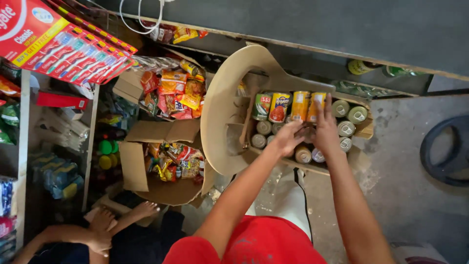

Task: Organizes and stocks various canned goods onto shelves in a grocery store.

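A shallow cardboard tray (364,131) full of tin cans rests on a tan plastic chair (220,105). Some cans lie on their sides with red, green and orange labels (279,106), others stand upright with silver tops (346,128). My left hand (288,138) reaches into the middle of the tray, fingers curled over the cans. Over the cans just to its right is my right hand (325,128), fingertips touching an orange-labelled can (316,105). Whether either hand grips a can is hidden by the fingers.
An open cardboard box (133,164) of snack packets sits left of the chair, with more packets behind it. Shelves of goods stand at far left. Another person's hand and foot (100,230) are at lower left. A dark ring-shaped thing (447,149) lies on the concrete floor at right.
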